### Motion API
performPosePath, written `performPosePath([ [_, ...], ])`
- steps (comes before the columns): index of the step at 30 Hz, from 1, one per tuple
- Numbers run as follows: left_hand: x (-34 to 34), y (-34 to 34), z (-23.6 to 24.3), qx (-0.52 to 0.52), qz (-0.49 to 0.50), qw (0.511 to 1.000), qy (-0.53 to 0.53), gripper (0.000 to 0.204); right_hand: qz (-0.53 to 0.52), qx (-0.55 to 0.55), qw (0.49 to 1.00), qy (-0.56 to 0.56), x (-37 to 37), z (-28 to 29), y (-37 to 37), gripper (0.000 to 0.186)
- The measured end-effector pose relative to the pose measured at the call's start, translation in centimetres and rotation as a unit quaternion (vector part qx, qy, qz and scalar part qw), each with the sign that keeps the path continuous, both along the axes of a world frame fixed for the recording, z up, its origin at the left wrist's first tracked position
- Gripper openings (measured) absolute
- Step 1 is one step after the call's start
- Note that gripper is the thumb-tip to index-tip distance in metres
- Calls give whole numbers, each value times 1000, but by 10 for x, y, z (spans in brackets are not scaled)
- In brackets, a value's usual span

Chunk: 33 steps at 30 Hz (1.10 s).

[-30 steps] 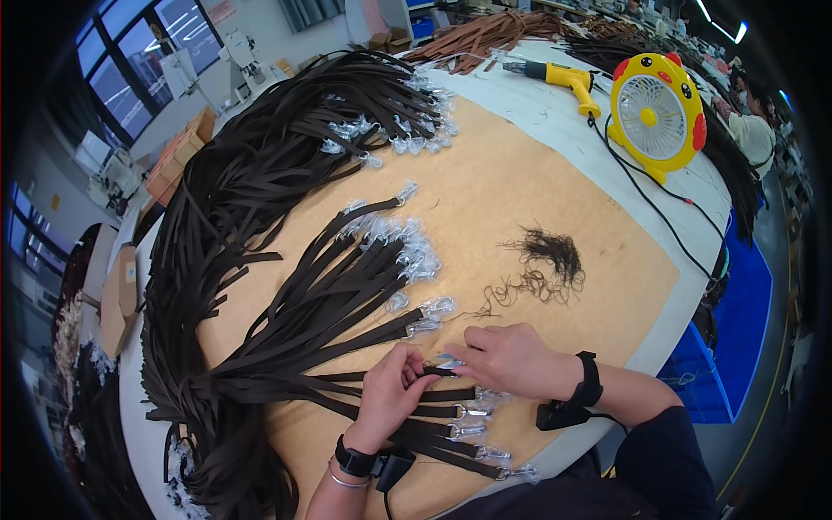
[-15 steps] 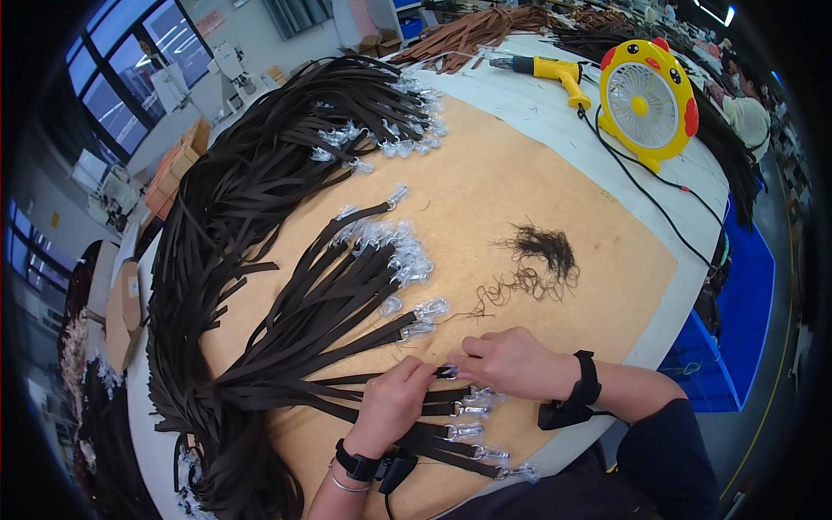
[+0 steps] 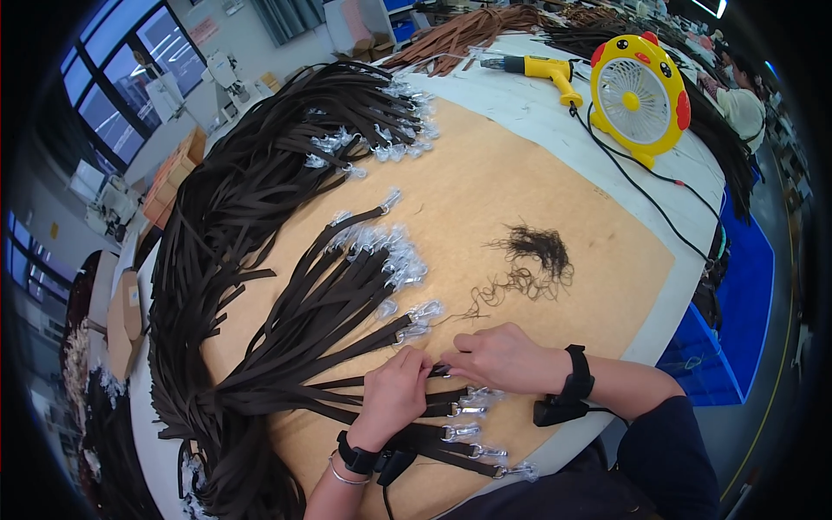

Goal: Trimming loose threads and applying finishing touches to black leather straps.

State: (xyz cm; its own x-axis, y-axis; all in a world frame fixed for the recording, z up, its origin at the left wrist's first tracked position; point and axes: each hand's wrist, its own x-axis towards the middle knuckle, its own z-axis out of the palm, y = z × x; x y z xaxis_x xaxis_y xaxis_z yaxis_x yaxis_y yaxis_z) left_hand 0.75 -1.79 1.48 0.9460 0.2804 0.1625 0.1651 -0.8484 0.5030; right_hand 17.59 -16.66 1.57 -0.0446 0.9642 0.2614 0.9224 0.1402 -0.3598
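Between my two hands is the metal-clip end of a dark strap [image 3: 440, 370]. My left hand [image 3: 397, 392] is closed in a pinch on it from the left side. On the other side, my right hand [image 3: 504, 358] pinches the same end, its fingertips hiding most of the clip. More dark straps [image 3: 342, 334] fan out to the left, ending in metal snap hooks [image 3: 469, 410] wrapped in clear plastic. Several lie just below my hands, and two hooks [image 3: 420, 319] rest just above them. A tangle of loose dark threads [image 3: 539, 249] lies beyond my right hand.
A large heap of dark straps [image 3: 208, 225] covers the table's left side. At the far right stand a yellow fan [image 3: 637, 100] and a yellow heat gun [image 3: 546, 71] with black cords. Brown straps [image 3: 468, 35] lie at the back. Blue bins [image 3: 715, 360] sit beside the right edge.
The view has shifted slightly. Both hands keep their pinch on the strap end, with only small finger movements; the surrounding straps lie as before.
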Motion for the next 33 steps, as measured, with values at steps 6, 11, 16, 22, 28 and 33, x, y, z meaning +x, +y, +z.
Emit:
performPosePath([
  [6,5,-12,-2,7,10,1000,-14,11,-15,14,999,-45,0,-9,-7,14],
  [11,-17,-9,1,28,13,999,11,13,11,75,996,53,-12,-35,23,17],
  [16,-5,-12,1,42,-17,999,-24,15,-13,-14,997,75,-4,-15,8,17],
  [22,-11,1,-1,31,11,999,17,12,-17,87,984,157,-8,-17,1,16],
  [28,-27,10,5,21,57,998,-18,9,-5,75,992,98,-14,-38,11,20],
  [33,-10,9,1,-64,38,996,-44,17,-42,-3,998,54,-4,-14,-7,18],
])
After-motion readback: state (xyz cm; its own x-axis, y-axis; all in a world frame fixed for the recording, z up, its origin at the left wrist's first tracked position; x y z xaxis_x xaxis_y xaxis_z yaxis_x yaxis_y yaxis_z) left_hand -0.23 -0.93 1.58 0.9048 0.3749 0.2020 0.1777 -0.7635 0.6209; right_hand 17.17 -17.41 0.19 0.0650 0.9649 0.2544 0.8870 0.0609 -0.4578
